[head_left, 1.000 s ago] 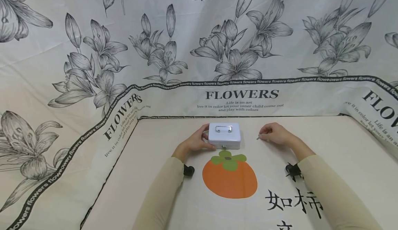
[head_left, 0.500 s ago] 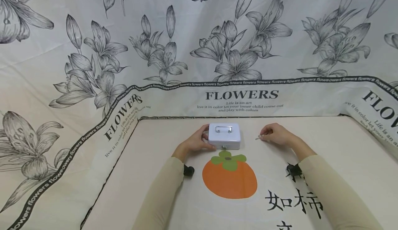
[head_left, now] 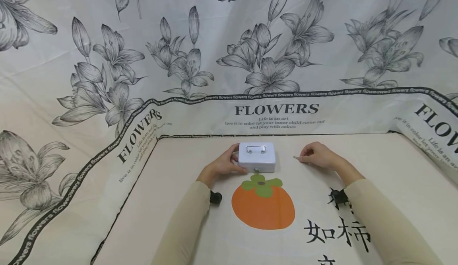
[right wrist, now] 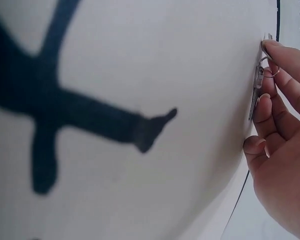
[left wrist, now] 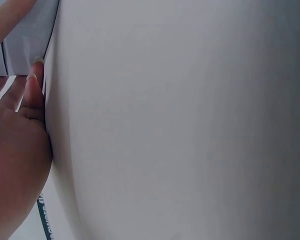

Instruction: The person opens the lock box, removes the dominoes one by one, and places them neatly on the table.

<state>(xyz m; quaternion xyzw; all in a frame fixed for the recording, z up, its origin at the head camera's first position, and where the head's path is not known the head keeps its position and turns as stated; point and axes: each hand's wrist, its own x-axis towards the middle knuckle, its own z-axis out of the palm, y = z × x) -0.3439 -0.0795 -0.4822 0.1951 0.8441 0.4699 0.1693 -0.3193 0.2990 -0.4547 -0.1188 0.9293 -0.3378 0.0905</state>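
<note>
A small white metal box [head_left: 257, 156] with a wire handle on its lid and a lock on its front stands near the table's back. My left hand [head_left: 224, 162] grips its left side, thumb at the front corner; the left wrist view shows the fingers against the box [left wrist: 30, 40]. To the right of the box, apart from it, my right hand [head_left: 318, 154] pinches a small metal key [head_left: 296, 157]. In the right wrist view, a key [right wrist: 258, 77] on a ring hangs beside the curled fingers of the right hand [right wrist: 285, 130], close to the tabletop.
The pale tablecloth [head_left: 171, 169] bears a printed orange persimmon [head_left: 263, 209] in front of the box and black characters at the right. A flower-printed curtain [head_left: 200, 115] rises behind and at the sides. Black wrist devices [head_left: 216, 197] sit at both wrists.
The key in my right hand has tilted, its tip now pointing more to the left. My left hand still grips the box, and the head view has shifted slightly.
</note>
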